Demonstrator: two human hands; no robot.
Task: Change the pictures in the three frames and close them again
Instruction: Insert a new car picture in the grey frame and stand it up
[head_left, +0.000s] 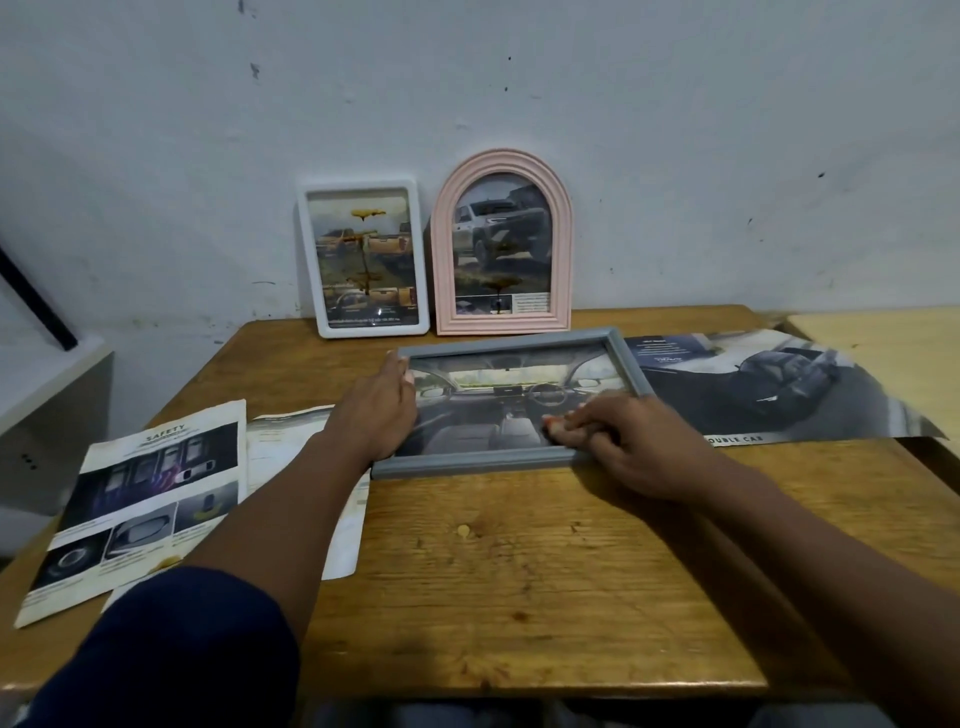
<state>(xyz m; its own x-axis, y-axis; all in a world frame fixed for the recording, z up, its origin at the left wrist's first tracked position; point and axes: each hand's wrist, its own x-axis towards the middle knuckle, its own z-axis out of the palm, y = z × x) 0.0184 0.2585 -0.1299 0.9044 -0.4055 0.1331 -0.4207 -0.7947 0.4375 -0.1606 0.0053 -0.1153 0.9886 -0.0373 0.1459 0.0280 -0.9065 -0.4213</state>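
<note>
A grey rectangular frame (498, 462) with a car-interior picture lies tilted face up in the middle of the wooden table (519, 571). My left hand (376, 410) grips its left edge, thumb on top. My right hand (623, 441) holds its lower right part, with fingers curled onto the picture near the bottom rail. A white rectangular frame (363, 260) and a pink arched frame (501, 244), both holding truck pictures, stand upright against the wall at the back of the table.
A car brochure sheet (769, 389) lies to the right of the grey frame. A "SAFETY" brochure page (135, 499) and more paper sheets (291, 431) lie at the left. A white cabinet (52, 405) stands beyond the table's left edge.
</note>
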